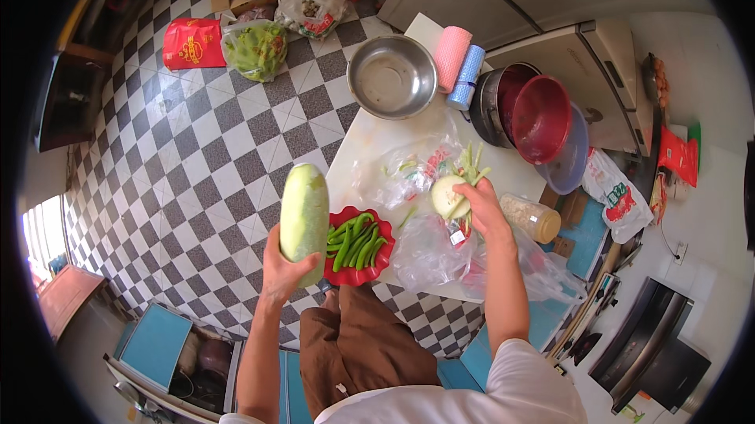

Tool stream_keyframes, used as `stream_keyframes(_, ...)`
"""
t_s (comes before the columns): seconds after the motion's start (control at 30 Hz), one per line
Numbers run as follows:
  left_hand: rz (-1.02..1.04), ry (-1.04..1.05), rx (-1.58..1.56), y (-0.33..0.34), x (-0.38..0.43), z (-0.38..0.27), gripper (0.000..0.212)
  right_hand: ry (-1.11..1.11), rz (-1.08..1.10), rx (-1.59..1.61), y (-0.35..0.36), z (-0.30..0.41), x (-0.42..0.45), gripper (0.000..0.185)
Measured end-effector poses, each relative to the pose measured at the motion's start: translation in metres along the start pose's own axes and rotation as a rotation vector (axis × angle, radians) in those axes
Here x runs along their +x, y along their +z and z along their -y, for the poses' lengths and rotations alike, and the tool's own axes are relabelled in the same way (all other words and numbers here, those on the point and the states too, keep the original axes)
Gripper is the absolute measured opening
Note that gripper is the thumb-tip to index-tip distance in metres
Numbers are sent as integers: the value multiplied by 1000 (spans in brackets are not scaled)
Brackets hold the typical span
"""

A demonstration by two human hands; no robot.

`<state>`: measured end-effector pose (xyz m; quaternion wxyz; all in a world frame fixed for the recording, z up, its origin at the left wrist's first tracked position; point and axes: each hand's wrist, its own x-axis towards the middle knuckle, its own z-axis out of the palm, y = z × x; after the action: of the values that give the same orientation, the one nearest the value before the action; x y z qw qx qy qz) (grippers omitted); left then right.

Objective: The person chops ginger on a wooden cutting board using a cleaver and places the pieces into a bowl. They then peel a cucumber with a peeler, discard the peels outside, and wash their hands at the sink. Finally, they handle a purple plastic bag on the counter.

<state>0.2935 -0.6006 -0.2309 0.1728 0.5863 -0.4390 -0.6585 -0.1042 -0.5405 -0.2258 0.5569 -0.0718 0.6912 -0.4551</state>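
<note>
My left hand (284,265) holds a long pale green gourd (305,217) upright, fingers round its lower part, at the table's left edge. My right hand (482,203) grips a round, pale vegetable with cut green stalks (449,195), perhaps a kohlrabi, above the white table (371,147). Between my hands, nearer the left one, a red scalloped plate (384,253) bears several long green peppers (355,244). Clear plastic bags (427,256) lie crumpled beneath and beside my right hand, with some loose green scraps.
A steel basin (392,76) stands at the table's far end, beside pink and blue rolls (453,58). Pots and a red plastic basin (541,120) are at the right, near a lidded jar (529,217). Bagged greens (255,49) rest on the checkered floor.
</note>
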Motion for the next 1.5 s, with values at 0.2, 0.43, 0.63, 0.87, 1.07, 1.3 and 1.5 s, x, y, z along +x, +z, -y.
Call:
stream_keyframes(0.2,56,325,569,92,63,-12,84,-37,-80,136,-36,-2,-63,38)
stream_keyframes(0.43,178,626,934,225,140,10,83,-38,-159,335,-54,-14,-126,44)
stream_keyframes(0.63,246,654,971,239,139,16,99,18,-215,332,-39,-27,-141,46)
stream_keyframes(0.87,250,695,567,79,78,-13,49,1,11,272,71,-11,-132,42)
stream_keyframes(1.07,-96,499,253,-161,-17,-15,26,35,395,187,269,2,-144,38)
stream_keyframes(1.3,-530,387,-127,-452,-129,30,25,72,749,-51,563,-4,-218,34)
stream_keyframes(1.5,-829,403,-223,-662,-230,49,28,160,1004,-129,800,-30,-281,34)
